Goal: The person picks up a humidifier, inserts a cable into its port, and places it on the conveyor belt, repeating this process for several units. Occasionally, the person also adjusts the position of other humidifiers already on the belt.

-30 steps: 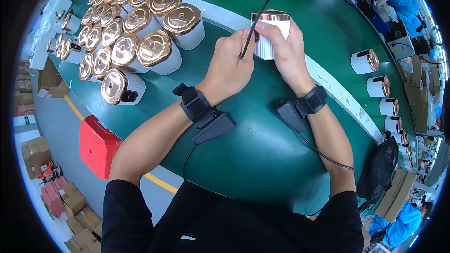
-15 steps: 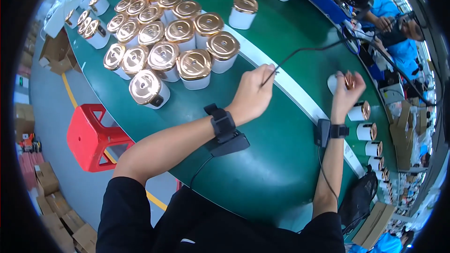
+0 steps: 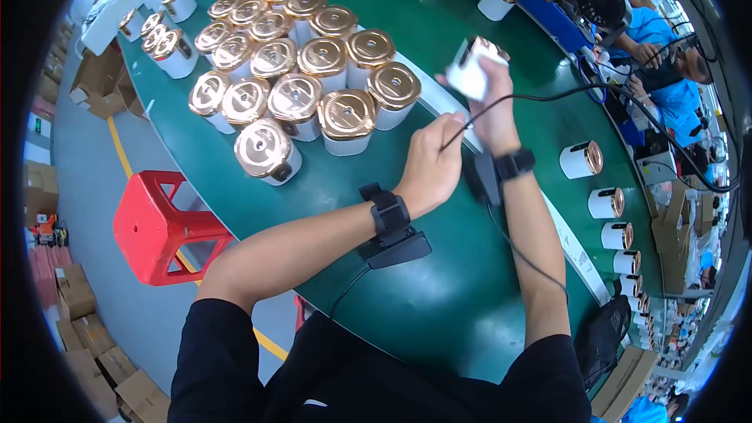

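Above the pale strip: a white canister [image 3: 468, 77] with a shiny gold top, tilted in mid-air and blurred, well apart from the others.
Right hand: the right hand [image 3: 495, 94] is grasping that canister by its body, probably because the boxy side suits a wrapped grip.
Left hand: the left hand [image 3: 431, 158] is clenched around a thin black cable [image 3: 548, 95], likely to stop it swinging; whether a plug sits inside cannot be told.
Gold-topped cluster: the cluster of canisters [image 3: 347, 141] stands upright, packed close, perhaps to save room; the tops are rounded squares, mirror-glossy, with ringed relief.
Spaced line: on the right, a line of canisters [image 3: 576, 163] has gaps, perhaps so each can be lifted singly.
Counter: the counter [image 3: 446, 298] is smooth green, crossed by the pale strip [image 3: 560, 223].
Beside it: a red stool [image 3: 153, 223], apparently moulded plastic.
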### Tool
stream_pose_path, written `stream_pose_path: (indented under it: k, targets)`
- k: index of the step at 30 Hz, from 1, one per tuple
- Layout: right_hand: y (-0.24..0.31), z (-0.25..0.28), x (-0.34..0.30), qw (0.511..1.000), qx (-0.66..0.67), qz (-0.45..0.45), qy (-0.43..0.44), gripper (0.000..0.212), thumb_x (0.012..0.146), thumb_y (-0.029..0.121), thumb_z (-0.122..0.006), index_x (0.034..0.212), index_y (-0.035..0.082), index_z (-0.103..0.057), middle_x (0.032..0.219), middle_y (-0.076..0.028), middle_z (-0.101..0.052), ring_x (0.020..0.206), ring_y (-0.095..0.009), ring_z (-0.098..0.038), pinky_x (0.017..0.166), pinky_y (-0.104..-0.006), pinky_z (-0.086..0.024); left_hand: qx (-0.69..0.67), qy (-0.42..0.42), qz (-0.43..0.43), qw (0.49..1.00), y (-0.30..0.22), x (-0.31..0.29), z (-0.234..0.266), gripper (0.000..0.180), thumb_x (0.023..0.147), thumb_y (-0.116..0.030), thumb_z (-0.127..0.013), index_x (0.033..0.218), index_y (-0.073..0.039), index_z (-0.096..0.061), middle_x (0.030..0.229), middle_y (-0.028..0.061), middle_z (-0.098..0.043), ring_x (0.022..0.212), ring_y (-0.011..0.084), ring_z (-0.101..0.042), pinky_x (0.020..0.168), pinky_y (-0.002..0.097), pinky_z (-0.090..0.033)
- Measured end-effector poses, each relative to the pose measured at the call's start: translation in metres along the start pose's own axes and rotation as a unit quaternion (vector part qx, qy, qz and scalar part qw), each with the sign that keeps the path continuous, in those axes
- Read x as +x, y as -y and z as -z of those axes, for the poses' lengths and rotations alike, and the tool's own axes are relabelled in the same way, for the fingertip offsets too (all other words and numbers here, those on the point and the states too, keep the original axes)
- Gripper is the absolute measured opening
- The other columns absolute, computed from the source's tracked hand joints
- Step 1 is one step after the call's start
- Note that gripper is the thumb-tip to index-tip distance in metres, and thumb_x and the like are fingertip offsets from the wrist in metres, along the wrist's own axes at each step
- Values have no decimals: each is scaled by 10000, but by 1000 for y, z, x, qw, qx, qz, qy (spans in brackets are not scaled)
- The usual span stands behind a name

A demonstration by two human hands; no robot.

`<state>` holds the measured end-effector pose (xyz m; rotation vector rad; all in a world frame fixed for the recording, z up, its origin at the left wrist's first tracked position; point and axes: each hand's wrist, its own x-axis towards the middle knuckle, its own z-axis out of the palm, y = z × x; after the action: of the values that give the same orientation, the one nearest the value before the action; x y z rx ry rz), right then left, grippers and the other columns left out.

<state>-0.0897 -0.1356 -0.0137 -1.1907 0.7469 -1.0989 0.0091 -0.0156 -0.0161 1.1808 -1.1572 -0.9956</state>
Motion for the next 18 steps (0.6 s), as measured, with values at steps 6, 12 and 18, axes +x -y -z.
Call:
stream_pose_path:
  k: [6,12,18]
  targets:
    - [18,-3,-87,997,-1,68,-47,434,867,222,-530,1231,-10,-484,939,-98,-617,752,-177,-622,618,-298,-523,-75,35,16,996,-4,-4,0,318,962,-200,-442,804,55,-546,603,183,-557,503,261,-515,512,369,-400]
    - [29,6,-95,997,-61,31,-28,473,872,245,-519,1260,-20,-468,907,-93,-608,705,-152,-607,555,-277,-514,30,80,-1,996,-12,-7,-2,331,960,-209,-432,824,59,-571,634,180,-593,558,241,-595,532,353,-438]
    - [29,5,-98,996,-83,11,-40,483,874,254,-518,1262,-29,-464,893,-88,-605,657,-147,-598,477,-256,-486,49,122,-5,991,-14,-5,-1,365,972,-223,-398,822,58,-575,647,155,-608,594,234,-624,555,350,-465]
